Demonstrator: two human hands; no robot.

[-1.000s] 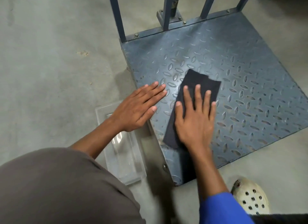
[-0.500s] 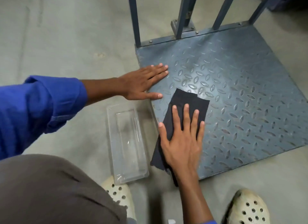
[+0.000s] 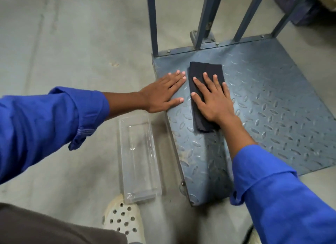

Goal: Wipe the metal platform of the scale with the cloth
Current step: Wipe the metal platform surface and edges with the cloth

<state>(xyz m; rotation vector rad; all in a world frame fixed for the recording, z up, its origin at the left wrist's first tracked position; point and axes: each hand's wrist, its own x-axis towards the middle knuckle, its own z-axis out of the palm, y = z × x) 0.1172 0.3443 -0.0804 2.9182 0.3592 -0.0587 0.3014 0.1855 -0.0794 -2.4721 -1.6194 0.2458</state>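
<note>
Down on the floor: right hand (image 3: 213, 100) flat, fingers straight and spread, pressing the folded dark cloth (image 3: 206, 96) onto the far-left part of the scale's metal platform (image 3: 272, 102). Left hand (image 3: 163, 93) flat too, fingers straight, palm resting on the platform's left edge just beside the cloth. Clear plastic tray (image 3: 139, 158) lies on the concrete floor (image 3: 72, 44) beside the platform.
</note>
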